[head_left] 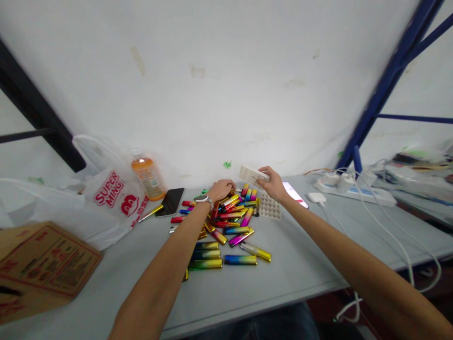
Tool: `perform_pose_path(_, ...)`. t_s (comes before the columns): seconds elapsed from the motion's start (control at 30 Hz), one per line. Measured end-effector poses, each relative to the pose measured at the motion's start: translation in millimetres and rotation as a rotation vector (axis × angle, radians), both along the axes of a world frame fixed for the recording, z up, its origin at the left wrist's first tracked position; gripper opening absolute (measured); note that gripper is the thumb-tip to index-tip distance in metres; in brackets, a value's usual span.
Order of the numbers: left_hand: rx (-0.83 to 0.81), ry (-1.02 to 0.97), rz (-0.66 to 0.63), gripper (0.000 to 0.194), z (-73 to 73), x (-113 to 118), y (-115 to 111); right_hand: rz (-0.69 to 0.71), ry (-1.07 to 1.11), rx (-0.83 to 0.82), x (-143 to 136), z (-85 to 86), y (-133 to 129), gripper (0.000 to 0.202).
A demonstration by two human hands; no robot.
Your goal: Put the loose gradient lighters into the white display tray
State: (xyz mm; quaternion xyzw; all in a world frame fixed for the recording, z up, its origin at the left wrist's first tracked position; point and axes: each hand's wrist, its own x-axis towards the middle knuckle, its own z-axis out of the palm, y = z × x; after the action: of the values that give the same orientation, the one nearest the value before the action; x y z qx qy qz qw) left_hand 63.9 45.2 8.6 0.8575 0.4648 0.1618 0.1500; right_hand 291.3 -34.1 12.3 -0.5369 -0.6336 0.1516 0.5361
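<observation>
One pale tray: gripped it in right hand, far right of the lighter pile; had left hand at the pile's far edge, couldn't tell its grip!

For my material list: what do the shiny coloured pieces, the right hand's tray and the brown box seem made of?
Coloured pieces: apparently metal or metallised plastic, glossy, strong highlights.
Tray in the right hand: perhaps moulded plastic, matt, regular rows of dimples.
Brown box: probably cardboard, matt, flat printed panels.

Workroom, plain, as I see it — grey bench, blue frame, power strip, carton; scuffed white wall behind — lighters heaped in bulk.
</observation>
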Motion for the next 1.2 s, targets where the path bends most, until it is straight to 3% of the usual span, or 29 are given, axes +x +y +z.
perform_pose_path(0.23,-0.019,-0.029,-0.065,0.041,1.0,-16.3,-7.3,0.121,-0.023,-0.080,-26.0,-4.6,62.9,0.042)
perform_pose_path(0.4,-0.008,-0.057,-0.078,0.043,2.1,-30.8,-18.4,0.140,-0.063,-0.171,-63.0,-14.4,88.3,0.051)
perform_pose_path(0.53,0.040,-0.103,-0.068,0.041,-0.5,-44.3,-22.8,0.111,-0.263,-0.203,-82.9,-19.9,89.2,0.053)
perform_pose_path(0.63,0.182,-0.086,0.058,0.038,-3.2,-62.4,-21.7,0.018,-0.485,-0.171,-87.3,-17.0,80.5,0.046)
perform_pose_path(0.73,0.234,0.087,0.206,0.039,-7.0,-82.7,-17.4,-0.074,-0.660,-0.126,-88.4,-9.6,70.3,0.046)
perform_pose_path(0.83,0.165,0.228,0.230,0.040,-10.5,-95.0,-13.1,-0.108,-0.780,-0.117,-91.2,-2.5,64.8,0.046)
perform_pose_path(1.07,0.154,0.242,0.170,0.041,-12.1,-95.9,-15.6,-0.009,-0.981,-0.152,-98.2,-4.9,67.1,0.031)
perform_pose_path(1.2,0.177,0.199,0.181,0.037,-10.7,-94.6,-25.1,0.074,-0.898,-0.243,-97.4,-11.9,69.2,0.034)
